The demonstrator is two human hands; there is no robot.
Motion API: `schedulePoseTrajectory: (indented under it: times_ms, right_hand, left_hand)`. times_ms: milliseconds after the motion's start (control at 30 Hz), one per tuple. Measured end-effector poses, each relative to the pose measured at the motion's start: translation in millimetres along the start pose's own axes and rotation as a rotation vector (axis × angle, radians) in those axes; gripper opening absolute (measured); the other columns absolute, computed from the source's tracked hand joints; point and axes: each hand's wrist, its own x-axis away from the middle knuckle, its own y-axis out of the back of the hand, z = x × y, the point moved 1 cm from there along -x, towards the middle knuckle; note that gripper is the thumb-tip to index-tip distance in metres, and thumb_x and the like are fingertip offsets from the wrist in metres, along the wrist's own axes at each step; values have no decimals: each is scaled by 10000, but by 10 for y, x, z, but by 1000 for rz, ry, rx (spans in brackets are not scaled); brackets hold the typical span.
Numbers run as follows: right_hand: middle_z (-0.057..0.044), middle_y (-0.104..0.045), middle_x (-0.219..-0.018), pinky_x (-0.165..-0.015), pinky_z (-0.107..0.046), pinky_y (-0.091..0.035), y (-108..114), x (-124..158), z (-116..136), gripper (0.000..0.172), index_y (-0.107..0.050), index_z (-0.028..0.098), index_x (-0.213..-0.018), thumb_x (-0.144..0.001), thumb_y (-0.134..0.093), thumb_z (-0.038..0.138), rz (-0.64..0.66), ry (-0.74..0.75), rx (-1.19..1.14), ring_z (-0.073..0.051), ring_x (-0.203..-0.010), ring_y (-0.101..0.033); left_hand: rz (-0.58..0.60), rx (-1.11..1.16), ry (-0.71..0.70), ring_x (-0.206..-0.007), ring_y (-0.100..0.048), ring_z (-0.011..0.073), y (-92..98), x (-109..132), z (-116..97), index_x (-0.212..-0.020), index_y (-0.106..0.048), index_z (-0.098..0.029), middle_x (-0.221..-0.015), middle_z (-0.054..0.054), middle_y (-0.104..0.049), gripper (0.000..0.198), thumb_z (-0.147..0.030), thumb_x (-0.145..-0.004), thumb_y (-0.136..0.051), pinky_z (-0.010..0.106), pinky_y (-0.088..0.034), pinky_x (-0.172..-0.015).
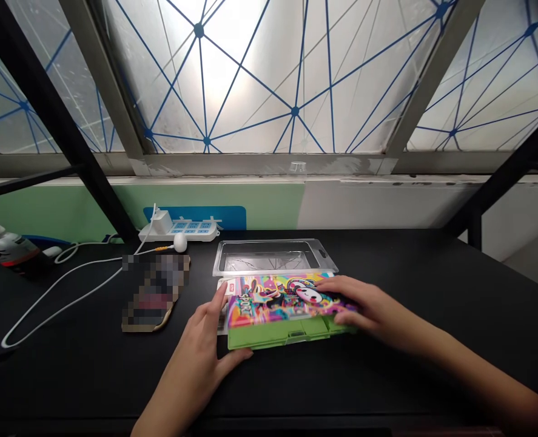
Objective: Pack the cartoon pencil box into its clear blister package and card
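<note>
A green box with a bright cartoon lid point(273, 306) lies on the black table point(432, 291), resting on a printed card. My left hand point(205, 346) grips its left end, thumb up the side and fingers round the front corner. My right hand point(364, 306) lies on the lid's right part, fingers stretched flat and pressing down, thumb at the front right edge. Just behind the box sits a clear plastic blister tray point(273, 255), open side up.
A blurred-out flat object point(154, 291) lies left of the box. Behind it are a white power strip point(182, 229) with a plugged charger, a white cable point(59, 291) looping leftward, and a bottle on its side point(9, 249) at far left. Black frame bars rise both sides.
</note>
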Motion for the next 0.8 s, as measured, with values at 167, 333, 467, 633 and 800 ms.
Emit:
schedulePoseTrajectory:
  times_ms: [167, 333, 467, 633, 800]
  right_hand:
    - [-58, -756, -909, -718, -347, -553, 96, -231, -17, 438, -737, 227, -1002, -907, -594, 630, -204, -255, -286, -242, -814, -693]
    - [-35, -688, -776, -659, -320, -519, 20, -217, -28, 485, -712, 220, -833, -929, -533, 660, -330, -281, -321, -212, -718, -631]
    - [-75, -768, -1042, -818, -391, -582, -41, 46, -37, 423, -757, 260, -1068, -952, -542, 606, -233, -258, -310, -278, -930, -714]
    - [-61, -611, -1464, -1154, -523, -421, -174, 336, -126, 566, -654, 357, -1363, -830, -776, 504, -54, -61, -164, -358, -1414, -479]
    - [-76, -574, -1499, -1139, -501, -453, -220, 327, -114, 645, -614, 355, -1403, -798, -820, 441, -85, 60, -36, -339, -1400, -501]
  left_hand:
    - [25, 9, 1, -1382, -508, 334, 48, 23, -96, -1616, 32, -413, -1462, 93, -571, 1071, -350, -872, -736, 537, -431, -1100]
    - [24, -1, 18, -1386, -505, 335, 46, 39, -80, -1614, 35, -438, -1480, 71, -569, 1074, -393, -863, -732, 539, -437, -1094]
    - [-8, -22, -23, -1343, -550, 335, 40, 29, -81, -1622, 32, -393, -1449, 89, -596, 1074, -405, -863, -728, 536, -456, -1081]
    - [17, -88, -88, -1308, -564, 345, 67, 8, -89, -1555, -332, -309, -1429, 111, -598, 795, -460, -872, -709, 505, -490, -1059]
    - [48, -118, -90, -1330, -527, 339, 93, -1, -100, -1502, -439, -260, -1438, 119, -580, 671, -509, -915, -645, 508, -471, -1086]
